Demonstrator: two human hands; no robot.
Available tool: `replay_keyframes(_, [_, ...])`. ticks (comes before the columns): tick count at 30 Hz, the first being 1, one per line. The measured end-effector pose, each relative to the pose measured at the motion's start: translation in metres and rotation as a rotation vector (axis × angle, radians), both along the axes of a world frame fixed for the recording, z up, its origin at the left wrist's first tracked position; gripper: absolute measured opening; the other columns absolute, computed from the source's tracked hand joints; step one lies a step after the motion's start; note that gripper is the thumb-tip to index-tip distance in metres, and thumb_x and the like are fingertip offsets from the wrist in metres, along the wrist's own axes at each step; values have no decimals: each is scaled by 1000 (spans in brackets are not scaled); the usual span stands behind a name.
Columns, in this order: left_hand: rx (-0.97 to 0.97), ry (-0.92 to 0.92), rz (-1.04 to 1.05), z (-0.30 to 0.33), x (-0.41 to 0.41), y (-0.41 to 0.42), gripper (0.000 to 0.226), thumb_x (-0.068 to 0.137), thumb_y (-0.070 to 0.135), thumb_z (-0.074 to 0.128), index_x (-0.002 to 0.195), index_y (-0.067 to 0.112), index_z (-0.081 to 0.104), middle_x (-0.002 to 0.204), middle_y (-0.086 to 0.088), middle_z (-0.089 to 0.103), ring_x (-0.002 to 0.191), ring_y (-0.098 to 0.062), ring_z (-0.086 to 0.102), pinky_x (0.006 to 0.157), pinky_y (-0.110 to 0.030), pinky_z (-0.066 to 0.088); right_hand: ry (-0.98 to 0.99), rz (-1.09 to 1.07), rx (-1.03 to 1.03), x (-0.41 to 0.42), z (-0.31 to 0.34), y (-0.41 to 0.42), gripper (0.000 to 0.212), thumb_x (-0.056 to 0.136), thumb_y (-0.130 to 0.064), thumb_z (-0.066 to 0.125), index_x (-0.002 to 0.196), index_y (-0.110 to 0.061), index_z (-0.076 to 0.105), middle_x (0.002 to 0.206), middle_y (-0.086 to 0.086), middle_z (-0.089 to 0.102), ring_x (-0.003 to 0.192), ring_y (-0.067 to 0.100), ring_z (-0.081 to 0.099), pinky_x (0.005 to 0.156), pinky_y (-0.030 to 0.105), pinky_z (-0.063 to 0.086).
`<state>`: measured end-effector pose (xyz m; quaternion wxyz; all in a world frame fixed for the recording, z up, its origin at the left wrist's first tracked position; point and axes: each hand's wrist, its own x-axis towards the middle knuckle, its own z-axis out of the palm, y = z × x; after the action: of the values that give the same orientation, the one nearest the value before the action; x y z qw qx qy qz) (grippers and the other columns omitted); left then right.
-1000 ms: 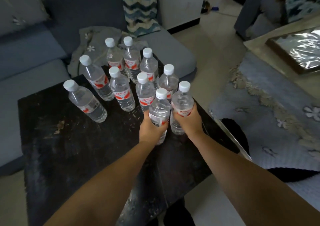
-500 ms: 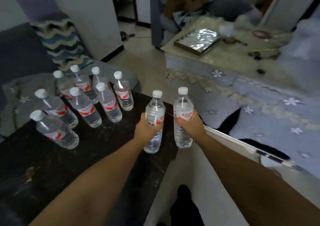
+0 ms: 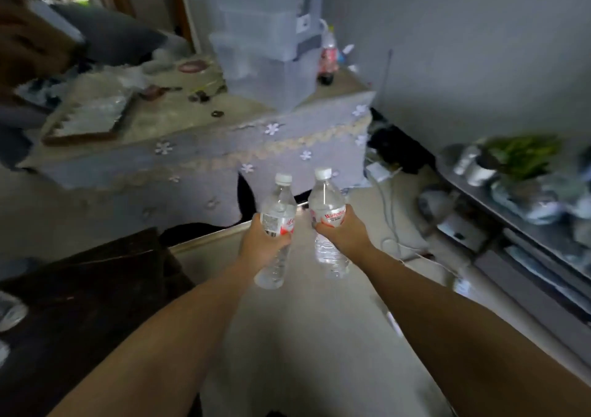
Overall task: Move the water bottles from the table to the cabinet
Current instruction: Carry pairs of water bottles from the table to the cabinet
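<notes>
A dark table [image 3: 96, 288] sits at lower left. Right of it, above pale floor, the left hand [image 3: 260, 245] wraps around one upright water bottle [image 3: 277, 212], and just beyond, the right hand [image 3: 343, 232] wraps around a second water bottle [image 3: 327, 207], both lifted off the table.

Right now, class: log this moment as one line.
left hand: holds left water bottle | right hand: holds right water bottle | both upright, off table
</notes>
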<state>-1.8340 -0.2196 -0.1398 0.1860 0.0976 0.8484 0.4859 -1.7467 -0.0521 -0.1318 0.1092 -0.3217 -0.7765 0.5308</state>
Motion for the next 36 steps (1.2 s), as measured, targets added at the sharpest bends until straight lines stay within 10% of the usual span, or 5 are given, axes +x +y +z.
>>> replay_keyframes(17, [-15, -54, -939, -20, 438, 308, 53, 66, 39, 81, 108, 25, 52, 94, 6, 66, 79, -9, 61, 66, -25, 44, -133, -889, -9, 547, -6, 181, 58, 72, -37, 79, 120, -17, 52, 105, 0, 68, 94, 21, 65, 82, 34, 52])
replay_keyframes(36, [-111, 46, -1676, -27, 833, 479, 63, 64, 42, 82, 117, 23, 52, 111, 0, 67, 101, -24, 63, 84, -33, 49, -41, -1502, -10, 916, -8, 217, 43, 75, -26, 78, 109, -8, 59, 96, 13, 72, 89, 29, 69, 88, 52, 55])
